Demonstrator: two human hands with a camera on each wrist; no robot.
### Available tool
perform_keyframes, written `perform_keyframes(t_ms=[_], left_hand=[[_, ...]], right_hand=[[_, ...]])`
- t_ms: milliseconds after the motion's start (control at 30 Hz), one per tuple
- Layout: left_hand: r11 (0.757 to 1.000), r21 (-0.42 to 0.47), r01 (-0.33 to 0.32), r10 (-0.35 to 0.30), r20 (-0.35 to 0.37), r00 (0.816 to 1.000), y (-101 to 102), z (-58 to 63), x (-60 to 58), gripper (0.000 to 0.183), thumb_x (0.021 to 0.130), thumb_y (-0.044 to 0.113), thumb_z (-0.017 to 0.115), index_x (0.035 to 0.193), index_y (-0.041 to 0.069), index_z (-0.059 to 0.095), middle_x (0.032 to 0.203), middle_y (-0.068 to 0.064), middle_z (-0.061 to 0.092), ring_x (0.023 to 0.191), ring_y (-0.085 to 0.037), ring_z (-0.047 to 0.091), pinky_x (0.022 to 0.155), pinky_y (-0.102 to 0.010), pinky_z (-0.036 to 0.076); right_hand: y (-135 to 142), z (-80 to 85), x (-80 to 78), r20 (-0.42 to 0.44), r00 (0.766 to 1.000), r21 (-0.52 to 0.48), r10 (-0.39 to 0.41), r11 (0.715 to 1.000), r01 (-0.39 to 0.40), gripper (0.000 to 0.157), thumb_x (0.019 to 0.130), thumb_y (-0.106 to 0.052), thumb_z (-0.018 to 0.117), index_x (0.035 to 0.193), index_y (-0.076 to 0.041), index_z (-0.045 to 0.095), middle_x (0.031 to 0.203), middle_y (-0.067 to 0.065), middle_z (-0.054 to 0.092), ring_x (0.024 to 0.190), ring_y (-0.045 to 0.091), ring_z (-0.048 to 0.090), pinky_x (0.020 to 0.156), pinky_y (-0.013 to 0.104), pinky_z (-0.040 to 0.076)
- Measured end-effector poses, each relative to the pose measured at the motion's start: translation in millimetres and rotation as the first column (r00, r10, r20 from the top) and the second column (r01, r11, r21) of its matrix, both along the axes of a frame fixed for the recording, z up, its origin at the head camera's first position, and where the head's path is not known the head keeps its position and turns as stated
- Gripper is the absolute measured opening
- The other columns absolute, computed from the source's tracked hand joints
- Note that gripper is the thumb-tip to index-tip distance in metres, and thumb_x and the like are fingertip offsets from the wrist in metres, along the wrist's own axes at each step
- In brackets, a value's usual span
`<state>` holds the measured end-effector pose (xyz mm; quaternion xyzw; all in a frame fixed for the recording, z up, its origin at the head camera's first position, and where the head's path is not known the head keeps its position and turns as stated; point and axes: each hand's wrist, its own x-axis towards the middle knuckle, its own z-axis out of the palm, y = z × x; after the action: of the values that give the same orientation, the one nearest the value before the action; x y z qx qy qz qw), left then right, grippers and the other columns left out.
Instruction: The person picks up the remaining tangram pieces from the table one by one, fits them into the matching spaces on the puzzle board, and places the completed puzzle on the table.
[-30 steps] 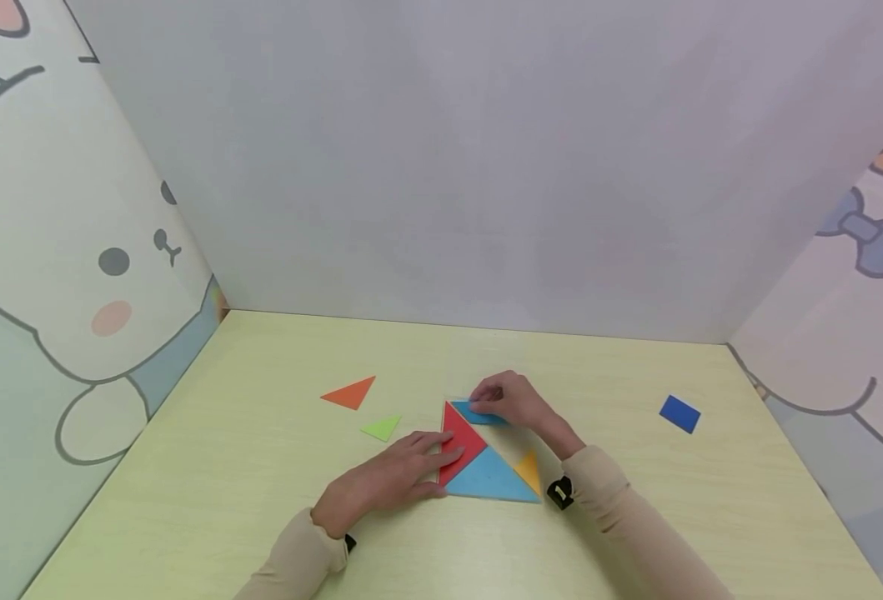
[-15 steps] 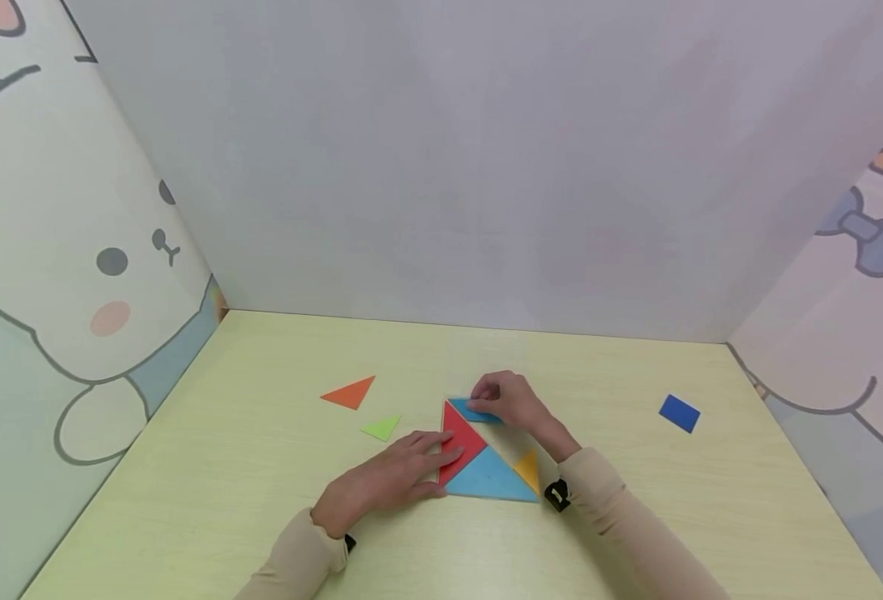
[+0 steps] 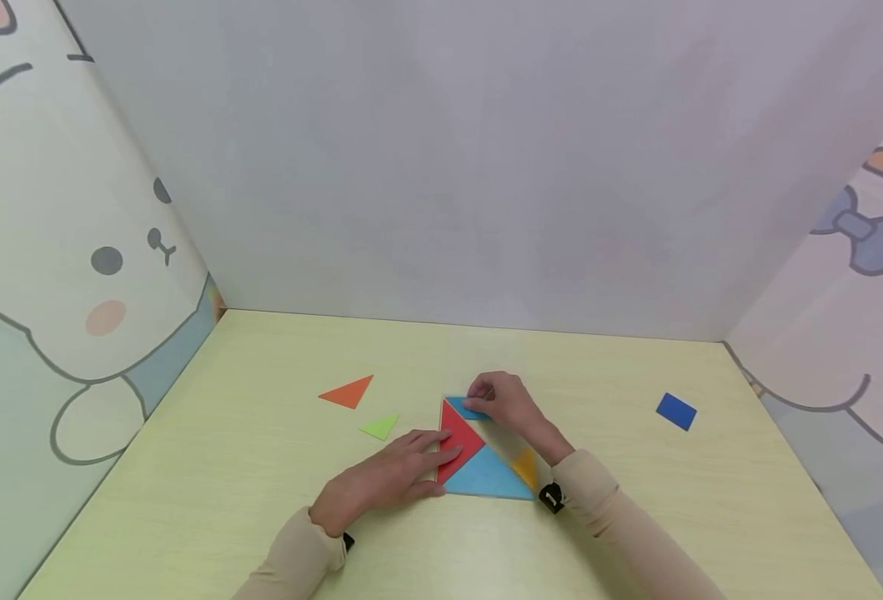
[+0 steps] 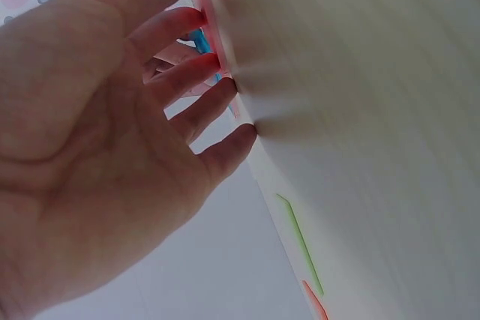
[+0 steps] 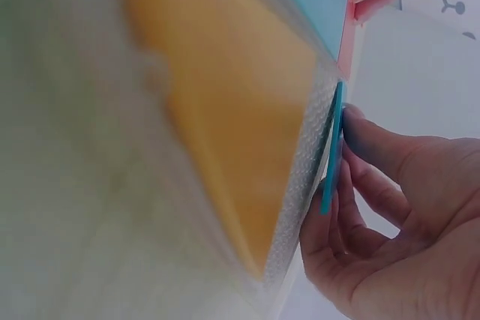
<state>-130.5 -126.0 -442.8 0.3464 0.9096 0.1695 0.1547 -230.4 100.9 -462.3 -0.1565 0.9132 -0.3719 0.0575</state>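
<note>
My left hand lies with spread fingers on the red triangle, its fingertips at that piece's left part. Beside the red one, a large light-blue triangle sits in a shallow tray with a textured surface. At the tray's far edge my right hand pinches a flat blue tangram piece between thumb and fingers, its left end close to the red triangle's tip. In the right wrist view this piece stands at the tray's rim. A yellow triangle lies in the tray's right part, near my right wrist.
Left of the tray, a lime-green triangle and an orange-red triangle lie loose on the table. A dark blue four-sided piece lies far to the right. Walls stand behind and at both sides.
My right hand has shifted slightly left with the blue piece, bringing it closer to the red triangle's tip. My left hand keeps its place on the red triangle.
</note>
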Motion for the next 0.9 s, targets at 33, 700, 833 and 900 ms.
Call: perform_keyframes(t_ms=[33,700,833,900], left_hand=[[1.0,0.001,0.001,-0.001,-0.001,1.0,-0.1,0.2,0.0,0.065,0.1,0.033,0.068,0.158,0.017,0.044,0.161,-0.007,0.039,0.146,-0.026,0.034,0.117,-0.041,0.038],[1.0,-0.013,-0.013,0.013,0.017,1.0,0.5,-3.3,-0.4,0.066,0.1,0.035,0.068,0.159,0.021,0.042,0.162,-0.004,0.037,0.147,-0.025,0.033,0.117,-0.041,0.038],[1.0,-0.01,-0.016,0.016,0.015,1.0,0.3,-2.9,-0.4,0.066,0.099,0.034,0.069,0.158,0.02,0.043,0.162,-0.005,0.037,0.147,-0.026,0.034,0.116,-0.042,0.039],[1.0,-0.008,-0.015,0.016,0.012,1.0,0.2,-2.4,-0.3,0.066,0.1,0.034,0.068,0.158,0.021,0.043,0.162,-0.005,0.037,0.147,-0.026,0.034,0.116,-0.042,0.039]], right_hand=[[-0.5,0.3,0.9,-0.008,1.0,0.001,-0.002,1.0,0.002,0.009,0.089,-0.013,0.082,0.093,-0.009,0.075,0.086,-0.002,0.069,0.081,0.017,0.062,0.078,0.033,0.057],[1.3,1.8,2.9,0.004,1.0,0.023,0.014,1.0,-0.014,0.007,0.091,-0.012,0.079,0.091,-0.01,0.072,0.088,-0.001,0.069,0.083,0.017,0.06,0.08,0.033,0.057],[1.6,2.6,2.3,-0.025,0.999,0.037,0.034,0.999,-0.033,0.01,0.091,-0.013,0.08,0.09,-0.008,0.071,0.087,0.001,0.067,0.083,0.018,0.059,0.076,0.033,0.056],[1.5,2.8,1.9,-0.035,0.999,0.047,0.037,0.998,-0.035,0.012,0.09,-0.013,0.08,0.088,-0.008,0.069,0.086,0.002,0.065,0.082,0.018,0.058,0.073,0.031,0.054]])
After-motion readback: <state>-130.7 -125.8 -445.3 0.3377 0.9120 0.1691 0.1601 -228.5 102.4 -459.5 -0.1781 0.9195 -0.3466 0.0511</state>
